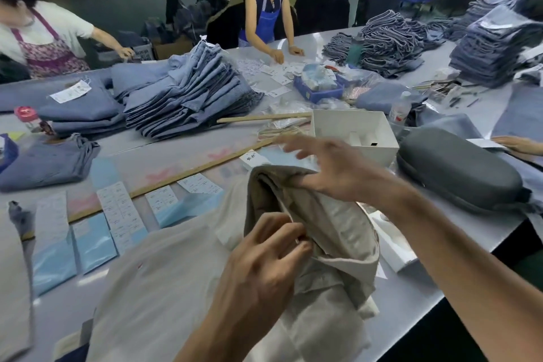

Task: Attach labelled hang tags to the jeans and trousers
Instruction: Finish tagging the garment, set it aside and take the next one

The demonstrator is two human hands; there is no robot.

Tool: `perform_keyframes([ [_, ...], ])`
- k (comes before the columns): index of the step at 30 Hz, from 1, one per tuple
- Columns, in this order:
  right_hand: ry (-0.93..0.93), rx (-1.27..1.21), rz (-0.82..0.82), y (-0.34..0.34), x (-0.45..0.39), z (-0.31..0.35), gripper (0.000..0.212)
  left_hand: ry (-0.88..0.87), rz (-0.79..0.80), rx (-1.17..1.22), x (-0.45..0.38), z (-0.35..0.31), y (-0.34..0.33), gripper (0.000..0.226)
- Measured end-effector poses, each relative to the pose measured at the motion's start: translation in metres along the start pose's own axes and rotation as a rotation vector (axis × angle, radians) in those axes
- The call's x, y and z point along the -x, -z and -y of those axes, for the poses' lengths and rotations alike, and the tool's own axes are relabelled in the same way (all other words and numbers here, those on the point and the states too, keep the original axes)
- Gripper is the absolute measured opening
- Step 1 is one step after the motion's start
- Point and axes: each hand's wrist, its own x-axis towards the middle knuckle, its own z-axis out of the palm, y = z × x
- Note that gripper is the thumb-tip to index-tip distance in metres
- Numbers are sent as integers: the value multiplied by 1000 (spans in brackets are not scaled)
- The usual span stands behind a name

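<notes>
Factory table [411, 317], long and pale, crowded with denim as a worker handles beige trousers [332, 244] at its near edge.

Left hand [264, 256] pinches the raised waistband between curled fingers, while the right hand [329, 167] hovers just above the fabric with fingers spread and holding nothing. Label sheets [120, 211] lie flat to the left beside a wooden ruler [176, 178]; a white box [355, 135] and a grey case [458, 173] sit to the right. Folded jeans [188, 97] are stacked across the table, where two other people work.
</notes>
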Motion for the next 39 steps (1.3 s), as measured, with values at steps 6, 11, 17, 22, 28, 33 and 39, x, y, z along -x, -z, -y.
perform_keyframes([
  [6, -83, 62, -12, -13, -54, 6, 18, 315, -69, 304, 1, 7, -9, 18],
  [11, -74, 144, 135, -19, -65, 15, 18, 459, -248, 229, -1, 32, 3, 34],
  [17, -82, 150, 116, -12, -59, 23, 15, 967, -176, 638, -24, 69, 6, 11],
  [22, 371, 380, -347, -6, -14, 31, 43, 1200, -251, 1248, -32, 68, 6, 32],
  [28, 306, 335, -289, -11, 53, 19, 34, 1171, -257, 1317, -32, 70, 1, 24],
  [33, 82, 587, -357, -19, 84, 2, 32, 1010, -74, 989, -39, 78, -6, 27],
  [39, -66, 515, -373, -34, 76, 5, 18, 800, 158, 532, -83, 90, -14, 29],
])
